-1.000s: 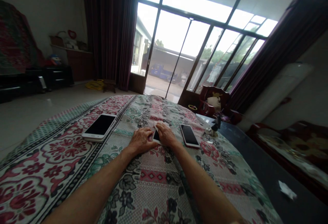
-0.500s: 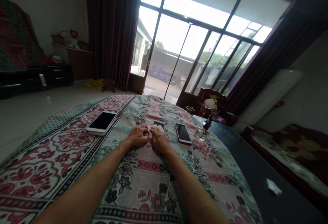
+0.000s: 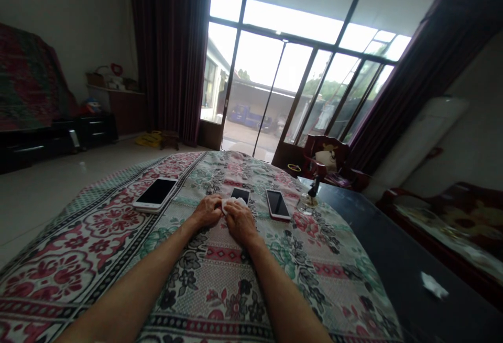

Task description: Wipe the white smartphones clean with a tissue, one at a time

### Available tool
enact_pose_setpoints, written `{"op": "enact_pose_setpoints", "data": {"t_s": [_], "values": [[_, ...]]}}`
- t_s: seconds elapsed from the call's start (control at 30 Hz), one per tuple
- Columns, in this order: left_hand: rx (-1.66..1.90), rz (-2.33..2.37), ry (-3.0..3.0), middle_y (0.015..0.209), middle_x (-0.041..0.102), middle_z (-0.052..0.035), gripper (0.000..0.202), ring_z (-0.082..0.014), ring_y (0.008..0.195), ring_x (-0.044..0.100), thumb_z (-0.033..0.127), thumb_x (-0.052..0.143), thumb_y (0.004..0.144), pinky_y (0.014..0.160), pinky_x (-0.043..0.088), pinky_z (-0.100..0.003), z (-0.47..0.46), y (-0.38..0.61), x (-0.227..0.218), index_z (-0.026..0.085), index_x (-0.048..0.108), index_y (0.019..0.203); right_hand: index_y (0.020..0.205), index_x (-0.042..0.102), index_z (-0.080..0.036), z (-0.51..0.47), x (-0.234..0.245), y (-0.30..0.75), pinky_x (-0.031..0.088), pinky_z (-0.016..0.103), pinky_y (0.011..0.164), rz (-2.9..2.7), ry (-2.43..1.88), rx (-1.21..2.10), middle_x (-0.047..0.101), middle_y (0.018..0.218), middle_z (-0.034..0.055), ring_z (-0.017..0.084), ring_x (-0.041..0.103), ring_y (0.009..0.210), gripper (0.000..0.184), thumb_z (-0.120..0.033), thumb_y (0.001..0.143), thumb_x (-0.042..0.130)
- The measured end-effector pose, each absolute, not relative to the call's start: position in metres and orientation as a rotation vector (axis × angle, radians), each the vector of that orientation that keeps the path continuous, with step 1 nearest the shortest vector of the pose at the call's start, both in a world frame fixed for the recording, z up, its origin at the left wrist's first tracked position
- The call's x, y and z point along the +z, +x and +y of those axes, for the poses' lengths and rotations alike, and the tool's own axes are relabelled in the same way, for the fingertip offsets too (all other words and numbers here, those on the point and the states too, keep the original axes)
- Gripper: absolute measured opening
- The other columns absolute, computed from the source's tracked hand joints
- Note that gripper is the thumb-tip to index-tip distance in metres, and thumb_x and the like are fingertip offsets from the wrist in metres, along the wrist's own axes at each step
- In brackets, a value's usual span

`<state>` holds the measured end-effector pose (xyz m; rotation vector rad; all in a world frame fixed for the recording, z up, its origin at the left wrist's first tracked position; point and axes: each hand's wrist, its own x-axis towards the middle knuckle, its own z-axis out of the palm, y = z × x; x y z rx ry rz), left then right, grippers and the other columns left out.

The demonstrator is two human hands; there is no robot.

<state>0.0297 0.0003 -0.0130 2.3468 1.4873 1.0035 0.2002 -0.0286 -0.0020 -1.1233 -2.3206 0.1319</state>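
Observation:
A smartphone (image 3: 240, 193) lies on the patterned tablecloth (image 3: 231, 280), its far end showing dark screen and its near end hidden by my hands. My right hand (image 3: 240, 221) presses a crumpled white tissue (image 3: 234, 201) onto the screen, fingers closed over it. At the phone's near left edge, my left hand (image 3: 209, 210) has its fingers curled in, touching the phone; their tips are partly hidden. To the right of my hands lies a second smartphone (image 3: 278, 205) with a dark screen. Farther left, a larger white smartphone (image 3: 156, 194) lies face up.
A clear object with a black upright part (image 3: 310, 199) stands right of the phones. Beside the cloth is a dark tabletop (image 3: 377, 243) with another crumpled tissue (image 3: 434, 285) on it. Wooden seats (image 3: 326, 157) stand behind, near glass doors (image 3: 267, 91).
My right hand and the tissue have slid slightly toward me on the phone, so more of its screen shows. My left hand stays at the phone's edge. The view has shifted a little.

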Motion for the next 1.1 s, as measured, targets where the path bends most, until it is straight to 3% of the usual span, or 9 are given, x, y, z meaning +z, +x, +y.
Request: {"op": "enact_pose_setpoints", "data": {"t_s": [0.33, 0.5, 0.77, 0.97, 1.1], "values": [[1.023, 1.488, 2.361, 0.104, 0.071, -0.0056, 0.034, -0.0202, 0.101, 0.064, 0.009, 0.050, 0.063, 0.097, 0.046, -0.029, 0.002, 0.028, -0.015, 0.018, 0.075, 0.086, 0.087, 0.069, -0.021, -0.014, 0.004, 0.210, 0.041, 0.031, 0.098, -2.345, -0.898, 0.312, 0.069, 0.109, 0.0024, 0.018, 0.057, 0.106, 0.030, -0.002, 0.075, 0.049], [1.079, 1.484, 2.333, 0.103, 0.072, -0.0045, 0.036, -0.0198, 0.100, 0.065, 0.009, 0.048, 0.061, 0.098, 0.048, -0.031, 0.004, 0.026, -0.018, 0.018, 0.074, 0.084, 0.092, 0.070, -0.023, -0.006, 0.006, 0.230, 0.041, 0.029, 0.100, -2.296, -0.991, 0.398, 0.068, 0.113, -0.0006, 0.017, 0.058, 0.110, 0.038, 0.000, 0.071, 0.049], [1.053, 1.488, 2.363, 0.105, 0.072, -0.0053, 0.038, -0.0196, 0.101, 0.065, 0.008, 0.048, 0.061, 0.098, 0.047, -0.030, 0.006, 0.025, -0.021, 0.017, 0.074, 0.086, 0.094, 0.071, -0.022, 0.000, 0.005, 0.244, 0.042, 0.030, 0.100, -2.240, -1.165, 0.348, 0.068, 0.115, 0.0023, 0.019, 0.058, 0.111, 0.034, -0.002, 0.072, 0.054], [1.057, 1.439, 2.396, 0.106, 0.072, -0.0051, 0.041, -0.0203, 0.101, 0.065, 0.007, 0.049, 0.061, 0.099, 0.047, -0.031, 0.007, 0.024, -0.022, 0.018, 0.076, 0.091, 0.093, 0.067, -0.020, -0.011, 0.004, 0.217, 0.039, 0.032, 0.099, -2.346, -1.022, 0.144, 0.066, 0.108, 0.0055, 0.019, 0.055, 0.104, 0.018, -0.012, 0.082, 0.056], [1.043, 1.361, 2.448, 0.106, 0.072, -0.0029, 0.047, -0.0197, 0.102, 0.064, 0.006, 0.048, 0.061, 0.100, 0.046, -0.032, 0.007, 0.023, -0.022, 0.021, 0.076, 0.095, 0.092, 0.066, -0.023, -0.015, 0.005, 0.212, 0.038, 0.031, 0.095, -2.384, -0.971, 0.134, 0.066, 0.110, 0.0031, 0.019, 0.053, 0.106, 0.021, -0.010, 0.085, 0.051]]}}
